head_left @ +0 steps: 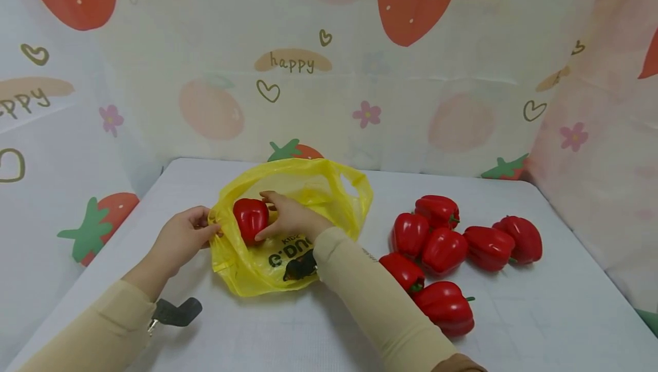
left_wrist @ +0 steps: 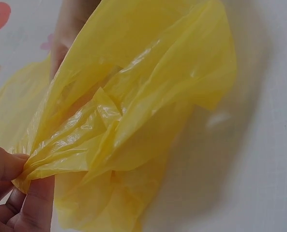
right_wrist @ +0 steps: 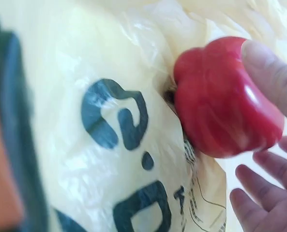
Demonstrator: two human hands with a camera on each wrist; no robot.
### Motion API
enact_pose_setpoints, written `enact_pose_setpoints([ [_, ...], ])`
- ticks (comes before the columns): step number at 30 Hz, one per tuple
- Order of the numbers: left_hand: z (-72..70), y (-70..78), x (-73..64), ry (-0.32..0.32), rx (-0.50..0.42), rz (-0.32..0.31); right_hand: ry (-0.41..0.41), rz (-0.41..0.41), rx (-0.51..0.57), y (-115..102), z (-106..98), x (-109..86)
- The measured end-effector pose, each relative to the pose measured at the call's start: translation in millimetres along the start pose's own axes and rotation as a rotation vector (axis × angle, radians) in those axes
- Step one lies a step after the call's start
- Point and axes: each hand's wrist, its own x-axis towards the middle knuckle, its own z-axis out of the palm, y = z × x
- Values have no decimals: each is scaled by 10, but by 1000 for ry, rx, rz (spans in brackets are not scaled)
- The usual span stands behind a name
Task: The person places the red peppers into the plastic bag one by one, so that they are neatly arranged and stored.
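A yellow plastic bag (head_left: 236, 280) lies on the table with its mouth spread, dark print showing inside. My left hand (head_left: 181, 239) pinches the bag's left rim between thumb and fingers; in the left wrist view the film bunches at those fingertips (left_wrist: 37, 193). Inside the bag is a red bell pepper (head_left: 249, 218). My right hand (head_left: 295, 216) reaches into the bag at the pepper's right side, fingers spread. In the right wrist view, the thumb (right_wrist: 259, 55) touches the pepper's glossy skin (right_wrist: 220, 101) while the other fingers fan out loosely below it.
Several more red bell peppers (head_left: 444, 251) are grouped on the white table (head_left: 545, 315) to the right, some beside my right forearm. A dark strap end (head_left: 180, 312) sticks out by my left wrist. A strawberry-patterned curtain (head_left: 308, 18) surrounds the table's back and sides.
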Motion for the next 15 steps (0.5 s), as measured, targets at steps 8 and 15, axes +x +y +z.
enact_pose_setpoints([
  [8, 13, 8, 8, 10, 4, 15, -10, -75, 26, 64, -116, -20],
  [15, 23, 14, 14, 14, 8, 8, -17, -93, 35, 76, -232, -68],
])
